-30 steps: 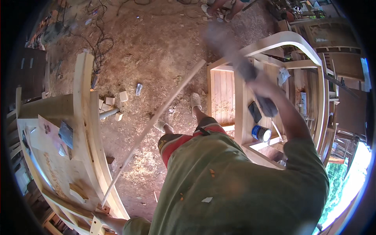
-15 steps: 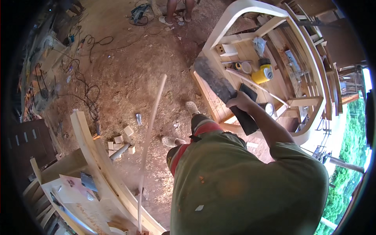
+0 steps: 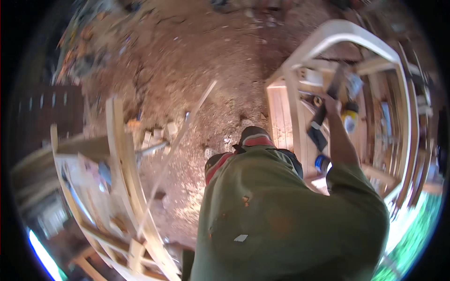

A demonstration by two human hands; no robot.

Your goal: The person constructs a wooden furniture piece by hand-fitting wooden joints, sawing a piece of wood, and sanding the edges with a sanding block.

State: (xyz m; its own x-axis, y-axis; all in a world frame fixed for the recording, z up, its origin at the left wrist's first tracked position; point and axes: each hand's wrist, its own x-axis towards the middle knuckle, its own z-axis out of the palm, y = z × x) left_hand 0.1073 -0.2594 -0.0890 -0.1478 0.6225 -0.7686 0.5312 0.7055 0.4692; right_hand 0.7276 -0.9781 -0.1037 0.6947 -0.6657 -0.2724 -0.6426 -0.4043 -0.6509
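My right hand point(image 3: 332, 107) is closed around a long, dark, flat strip point(image 3: 319, 118), held at a slant over a wooden frame with rounded corners point(image 3: 349, 29). Motion blur hides what the strip is made of. Inside the frame, close to that hand, are a yellow cylindrical thing point(image 3: 349, 115), a pale block with holes point(image 3: 310, 76) and a crumpled clear plastic bag point(image 3: 354, 85). A can with a blue side point(image 3: 322, 162) stands below the strip's lower end. My left hand does not show.
At left stands another curved wooden frame point(image 3: 124, 145), with a thin pale stick point(image 3: 180, 136) leaning beside it. Small wood blocks point(image 3: 159, 134) lie on the dirt floor point(image 3: 197, 56) among shavings. More curved wooden parts point(image 3: 412, 140) stack up at far right.
The view has swung, blurring the picture. My right hand has carried the strip from the frame's near edge to over its inside, and the strip now points more steeply away from me.
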